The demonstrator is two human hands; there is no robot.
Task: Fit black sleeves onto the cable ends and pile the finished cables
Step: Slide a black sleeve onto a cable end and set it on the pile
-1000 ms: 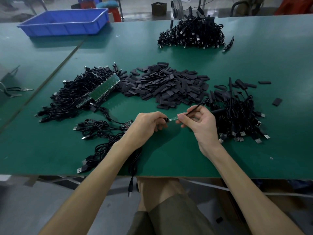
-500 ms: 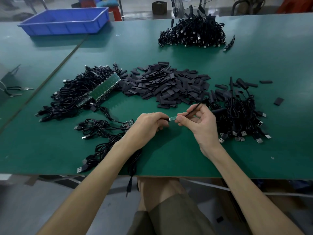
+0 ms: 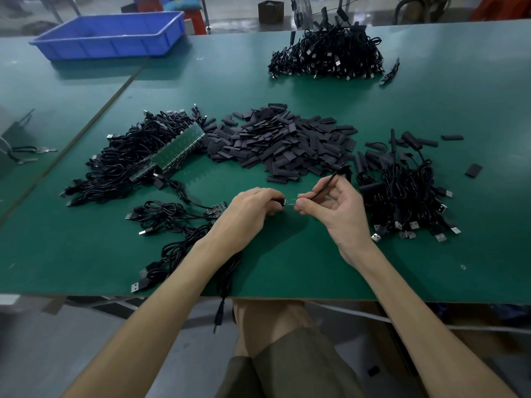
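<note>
Black sleeve (image 3: pixel 278 200) is pinched in the left hand (image 3: pixel 253 209). The green-board cable end (image 3: pixel 290 201) is pinched by the right hand (image 3: pixel 336 208), just above the surface (image 3: pixel 287 268). Less board is exposed than a second ago, so the sleeve is judged partly on, not seated. The sleeve mouth is hidden inside the left hand. The cable (image 3: pixel 330 182) tail is lost against the right-side pile (image 3: pixel 402 191).

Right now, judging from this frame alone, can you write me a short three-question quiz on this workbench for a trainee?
1. True or false: the blue bin stands at the far left.
2. The heap of loose sleeves lies: A) between the left cable pile and the right cable pile; B) inside the bin; C) on the floor.
3. The left hand grips a black sleeve; which hand pinches the cable?
Key: 1 true; 2 A; 3 the right hand.
</note>
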